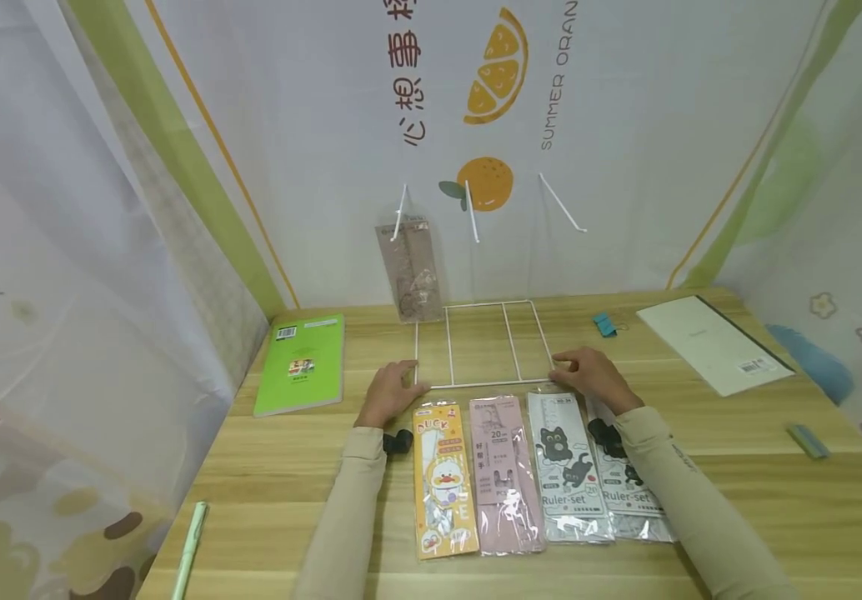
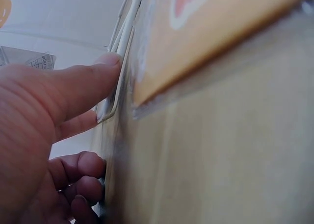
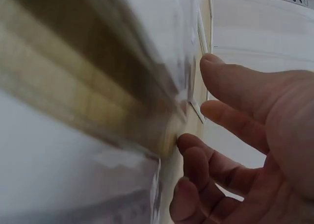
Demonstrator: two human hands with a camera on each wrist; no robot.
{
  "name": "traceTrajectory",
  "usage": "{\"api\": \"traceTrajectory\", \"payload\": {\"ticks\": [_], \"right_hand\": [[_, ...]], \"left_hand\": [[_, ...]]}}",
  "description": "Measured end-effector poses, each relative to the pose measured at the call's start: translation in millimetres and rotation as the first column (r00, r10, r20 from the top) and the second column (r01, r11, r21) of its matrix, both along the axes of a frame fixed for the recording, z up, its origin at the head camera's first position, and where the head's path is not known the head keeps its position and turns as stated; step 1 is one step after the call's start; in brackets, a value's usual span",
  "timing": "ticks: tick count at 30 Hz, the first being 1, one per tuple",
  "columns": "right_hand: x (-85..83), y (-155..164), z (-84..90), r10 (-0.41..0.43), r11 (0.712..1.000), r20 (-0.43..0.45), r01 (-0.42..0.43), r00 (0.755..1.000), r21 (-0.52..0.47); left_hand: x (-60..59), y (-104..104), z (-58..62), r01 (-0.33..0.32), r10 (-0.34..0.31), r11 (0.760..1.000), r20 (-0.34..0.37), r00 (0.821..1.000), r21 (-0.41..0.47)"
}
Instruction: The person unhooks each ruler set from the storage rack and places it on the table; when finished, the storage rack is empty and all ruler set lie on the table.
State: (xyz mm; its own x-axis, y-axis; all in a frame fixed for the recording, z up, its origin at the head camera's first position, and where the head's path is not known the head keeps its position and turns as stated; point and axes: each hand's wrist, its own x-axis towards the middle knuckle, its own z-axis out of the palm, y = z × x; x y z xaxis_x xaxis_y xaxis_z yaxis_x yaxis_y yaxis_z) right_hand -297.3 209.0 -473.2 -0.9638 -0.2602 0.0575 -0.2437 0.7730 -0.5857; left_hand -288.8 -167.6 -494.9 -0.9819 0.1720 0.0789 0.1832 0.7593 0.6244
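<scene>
A white wire rack [image 1: 476,343] lies flat on the wooden table [image 1: 739,500]. My left hand [image 1: 389,392] is at its front left corner, where thumb [image 2: 98,72] and forefinger pinch the wire [image 2: 125,52]; the other fingers are curled. My right hand [image 1: 590,377] rests palm down at the front right corner, its loosely spread fingers [image 3: 230,116] touching the wire [image 3: 197,109]. In front of the rack lie a yellow duck ruler pack [image 1: 442,479], a pink pack [image 1: 502,475] and two grey cat packs [image 1: 569,467]. My right forearm partly covers the right-hand cat pack.
One ruler pack [image 1: 410,271] hangs from a white hook on the back wall beside two bare hooks [image 1: 562,204]. A green book [image 1: 301,362] lies left, and a white notebook [image 1: 712,342] and blue clip [image 1: 605,325] lie right. A green pen [image 1: 189,550] sits at the front left.
</scene>
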Motion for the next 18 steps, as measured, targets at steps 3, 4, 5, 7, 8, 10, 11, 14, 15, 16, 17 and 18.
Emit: {"api": "traceTrajectory", "payload": {"ticks": [3, 4, 5, 7, 8, 10, 11, 14, 15, 16, 17, 18], "right_hand": [[-2.6, -0.8, -2.6, -0.005, 1.000, 0.005, 0.005, 1.000, -0.004], [-3.3, -0.9, -3.8, -0.006, 1.000, 0.008, 0.006, 1.000, -0.003], [-4.0, -1.0, -4.7, -0.007, 1.000, 0.007, 0.007, 1.000, 0.000], [-5.1, -1.2, -6.5, -0.014, 1.000, 0.009, 0.014, 1.000, -0.001], [-5.4, -1.6, -6.8, -0.017, 1.000, 0.014, 0.017, 1.000, -0.005], [-5.7, -2.2, -7.0, -0.024, 1.000, 0.016, 0.024, 1.000, -0.013], [-5.7, -2.4, -6.9, -0.025, 1.000, 0.021, 0.026, 0.999, -0.017], [-5.3, -3.1, -6.3, -0.033, 0.999, 0.046, 0.034, 0.998, -0.032], [-5.1, -3.3, -6.5, -0.030, 0.999, 0.050, 0.031, 0.998, -0.032], [-5.2, -3.2, -6.6, -0.029, 0.999, 0.051, 0.031, 0.998, -0.032], [-5.4, -3.1, -6.6, -0.028, 0.999, 0.050, 0.030, 0.998, -0.034], [-5.4, -3.1, -6.7, -0.028, 0.999, 0.048, 0.030, 0.998, -0.039]], "left_hand": [[-1.0, 0.1, 0.7, 0.002, -0.002, 1.000, 0.006, 1.000, -0.007], [-0.9, 0.4, 0.5, 0.002, -0.002, 1.000, 0.007, 1.000, -0.009], [-0.7, 0.7, 0.5, 0.000, 0.000, 1.000, 0.008, 1.000, -0.009], [-0.9, 1.2, 0.4, -0.004, 0.004, 1.000, 0.007, 1.000, -0.009], [-1.1, 1.3, 0.3, -0.006, 0.006, 1.000, 0.003, 1.000, -0.011], [-1.5, 1.7, 0.5, -0.011, 0.011, 1.000, 0.003, 1.000, -0.014], [-1.7, 1.8, 0.5, -0.013, 0.013, 1.000, 0.001, 1.000, -0.015], [-1.8, 1.9, 0.4, -0.014, 0.014, 1.000, 0.000, 1.000, -0.016], [-1.6, 1.8, 0.4, -0.013, 0.013, 1.000, 0.004, 1.000, -0.015], [-1.5, 1.7, 0.8, -0.010, 0.010, 1.000, 0.007, 1.000, -0.016], [-1.4, 1.3, 1.3, -0.005, 0.005, 1.000, 0.009, 1.000, -0.013], [-1.3, 0.8, 1.9, 0.004, -0.004, 1.000, 0.012, 1.000, -0.011]]}}
